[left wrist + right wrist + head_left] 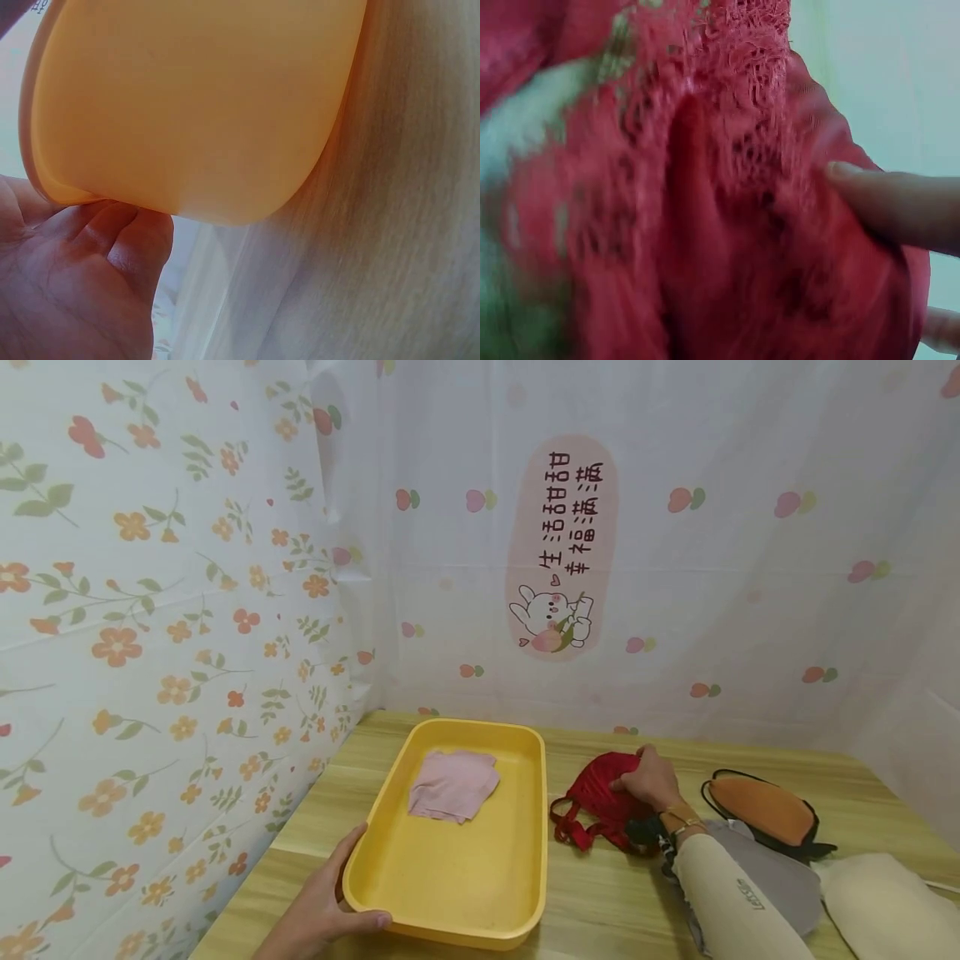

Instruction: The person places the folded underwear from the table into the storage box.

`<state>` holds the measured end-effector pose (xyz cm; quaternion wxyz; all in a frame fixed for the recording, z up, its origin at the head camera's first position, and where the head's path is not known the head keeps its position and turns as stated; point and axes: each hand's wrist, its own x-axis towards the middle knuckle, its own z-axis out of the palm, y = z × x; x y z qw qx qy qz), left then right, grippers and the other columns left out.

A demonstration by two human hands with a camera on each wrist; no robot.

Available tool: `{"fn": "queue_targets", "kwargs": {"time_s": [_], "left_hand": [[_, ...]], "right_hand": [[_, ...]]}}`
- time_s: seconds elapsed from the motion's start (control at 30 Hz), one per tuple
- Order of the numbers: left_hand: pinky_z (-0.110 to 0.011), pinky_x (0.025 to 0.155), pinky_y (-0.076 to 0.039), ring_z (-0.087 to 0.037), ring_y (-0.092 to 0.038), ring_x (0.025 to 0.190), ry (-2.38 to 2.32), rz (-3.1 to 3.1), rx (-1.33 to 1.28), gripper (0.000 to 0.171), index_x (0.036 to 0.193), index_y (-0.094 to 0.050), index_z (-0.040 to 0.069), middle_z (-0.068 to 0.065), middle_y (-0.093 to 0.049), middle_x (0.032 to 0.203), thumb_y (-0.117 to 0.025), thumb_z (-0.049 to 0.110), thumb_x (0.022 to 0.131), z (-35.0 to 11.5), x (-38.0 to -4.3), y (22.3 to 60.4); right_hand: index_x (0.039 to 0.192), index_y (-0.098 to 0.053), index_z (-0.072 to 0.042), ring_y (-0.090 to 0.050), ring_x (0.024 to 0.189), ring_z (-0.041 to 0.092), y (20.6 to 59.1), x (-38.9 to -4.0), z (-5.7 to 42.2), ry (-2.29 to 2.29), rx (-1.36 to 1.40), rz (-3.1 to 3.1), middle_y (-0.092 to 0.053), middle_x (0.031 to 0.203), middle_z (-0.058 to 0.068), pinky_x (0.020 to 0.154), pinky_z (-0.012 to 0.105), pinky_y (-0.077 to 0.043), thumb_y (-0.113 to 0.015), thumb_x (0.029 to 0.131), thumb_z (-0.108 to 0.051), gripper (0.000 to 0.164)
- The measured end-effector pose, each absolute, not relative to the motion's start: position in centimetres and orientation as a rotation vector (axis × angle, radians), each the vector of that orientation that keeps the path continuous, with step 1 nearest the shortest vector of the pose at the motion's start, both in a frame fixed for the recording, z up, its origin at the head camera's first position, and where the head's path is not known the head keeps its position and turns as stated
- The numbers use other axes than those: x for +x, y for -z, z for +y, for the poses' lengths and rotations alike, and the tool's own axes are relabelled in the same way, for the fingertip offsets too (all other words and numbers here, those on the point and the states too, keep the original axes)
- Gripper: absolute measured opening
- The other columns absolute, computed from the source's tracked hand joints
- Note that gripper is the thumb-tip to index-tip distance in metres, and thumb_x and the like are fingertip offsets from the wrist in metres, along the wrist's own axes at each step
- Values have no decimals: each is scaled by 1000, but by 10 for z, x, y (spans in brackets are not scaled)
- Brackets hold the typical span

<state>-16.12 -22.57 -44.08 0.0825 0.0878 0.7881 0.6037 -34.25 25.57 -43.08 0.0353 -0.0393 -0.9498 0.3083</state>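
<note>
A yellow tray point(450, 877) stands on the table with a folded pink cloth point(453, 785) inside, toward its back. My left hand point(330, 893) grips the near left corner of this tray, thumb along the front rim and fingers at the left side. The left wrist view shows the palm below the tray wall point(202, 112). To the right of the tray, my right hand point(654, 781) pinches a red lace bra point(603, 785) at its right side; its straps trail toward the tray. Up close, the right wrist view shows the thumb or a finger point(900, 202) against the red fabric point(727, 225).
Right of the bra lie an orange-brown piece with black edging and cords point(765, 810), a grey fabric piece point(783, 877) partly under my right forearm, and a cream piece point(892, 906). Patterned white curtains point(450, 568) hang behind and to the left of the wooden table point(592, 902).
</note>
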Motion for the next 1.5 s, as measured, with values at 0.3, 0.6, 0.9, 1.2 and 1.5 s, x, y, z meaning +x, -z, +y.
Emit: {"fn": "queue_targets", "kwargs": {"time_s": [0.3, 0.6, 0.9, 1.2, 1.5], "left_hand": [[-15, 94, -50, -33, -51, 131, -1812, 2346, 277, 112, 161, -6, 3, -30, -22, 162, -83, 17, 80, -225, -160, 443], [-16, 94, -50, -30, -54, 127, -1807, 2362, 258, 112, 161, -8, 6, -28, -27, 161, -84, 16, 80, -227, -160, 442], [-14, 95, -49, -32, -52, 131, -1805, 2366, 251, 111, 161, -8, 7, -27, -24, 163, -84, 17, 80, -226, -159, 440], [-16, 95, -50, -27, -57, 126, -1771, 2429, 306, 111, 161, -10, 4, -28, -28, 161, -84, 14, 79, -224, -163, 440], [-16, 95, -50, -27, -56, 127, -1785, 2410, 284, 110, 161, -10, 5, -28, -26, 162, -84, 15, 79, -225, -161, 441]], "right_hand": [[135, -41, 16, -54, 112, 52, 428, -341, 257, -1003, -190, -2938, -53, 129, 40, 96, 59, -50, -84, 74, -28, 86], [138, -52, 6, -48, 125, 51, 424, -344, 256, -1098, -129, -2916, -50, 142, 35, 105, 62, -43, -82, 80, -34, 77], [140, -52, 2, -48, 125, 46, 417, -341, 251, -1431, -166, -2794, -49, 142, 32, 99, 52, -48, -84, 80, -28, 74], [142, -49, -2, -44, 136, 41, 397, -337, 237, -1637, -165, -2536, -45, 153, 22, 106, 51, -49, -84, 81, -23, 74], [142, -49, -8, -47, 129, 36, 372, -327, 215, -1762, -267, -2278, -46, 147, 19, 106, 54, -48, -85, 81, -22, 72]]}}
